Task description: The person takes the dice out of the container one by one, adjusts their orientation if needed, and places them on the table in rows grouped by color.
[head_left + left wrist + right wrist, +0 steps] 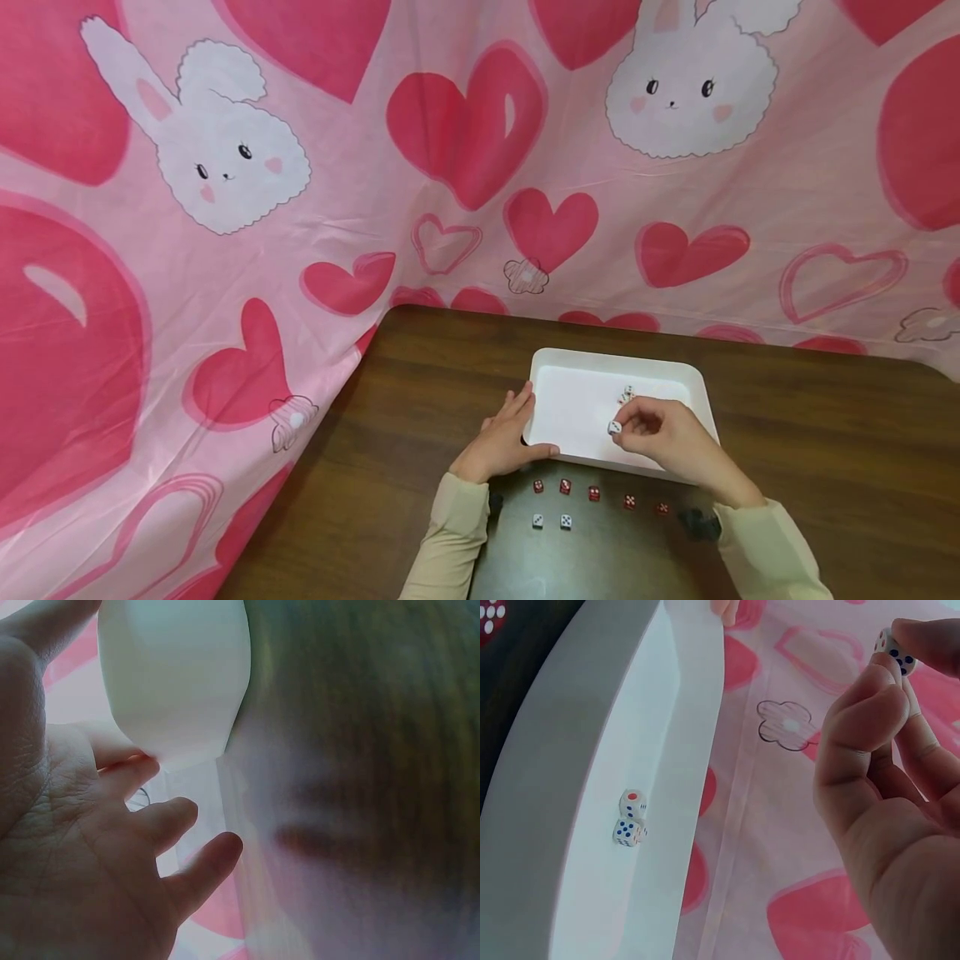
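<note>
One white die (pixel 614 427), light pinch

So my right hand (pixel 673 437) has it between thumb and fingertips, above the tray (pixel 570 404), right of centre in the head view. My left hand (pixel 498 446) is spread, gripping nothing, just touching the tray's left end. I'd say pinch flat faces so the die can't twist, steady the tray, and steer clear of the other white dice (pixel 628 832), left of centre in the right wrist view.

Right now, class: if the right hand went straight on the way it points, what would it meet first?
The right hand, pinching a white die, would probably meet the white tray near its far-left corner; with height unclear, it might pass above.
</note>
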Tool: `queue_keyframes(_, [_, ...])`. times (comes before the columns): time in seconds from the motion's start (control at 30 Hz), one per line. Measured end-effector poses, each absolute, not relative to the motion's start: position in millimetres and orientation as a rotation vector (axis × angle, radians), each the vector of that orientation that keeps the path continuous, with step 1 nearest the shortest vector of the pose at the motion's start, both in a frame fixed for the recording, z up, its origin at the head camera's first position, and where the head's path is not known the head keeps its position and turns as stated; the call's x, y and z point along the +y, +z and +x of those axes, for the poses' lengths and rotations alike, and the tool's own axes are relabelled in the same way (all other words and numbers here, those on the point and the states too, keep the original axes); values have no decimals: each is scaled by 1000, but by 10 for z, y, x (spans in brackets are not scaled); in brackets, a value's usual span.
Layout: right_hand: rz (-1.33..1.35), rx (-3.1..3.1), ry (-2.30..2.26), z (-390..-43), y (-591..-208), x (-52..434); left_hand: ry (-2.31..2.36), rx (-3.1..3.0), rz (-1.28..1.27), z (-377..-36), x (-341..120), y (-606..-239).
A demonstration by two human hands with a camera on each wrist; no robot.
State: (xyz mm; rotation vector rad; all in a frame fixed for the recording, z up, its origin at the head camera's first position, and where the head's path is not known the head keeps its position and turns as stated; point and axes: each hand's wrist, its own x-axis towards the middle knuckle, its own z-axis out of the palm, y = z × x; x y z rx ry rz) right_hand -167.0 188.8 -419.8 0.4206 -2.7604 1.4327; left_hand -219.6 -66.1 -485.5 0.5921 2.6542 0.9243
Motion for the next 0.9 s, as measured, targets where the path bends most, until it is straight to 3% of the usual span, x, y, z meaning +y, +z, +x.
queue_keyframes(0.9, [507,-2841,1506,-1370,-4273,1773,924,2661,600,-2189,-679,-4870])
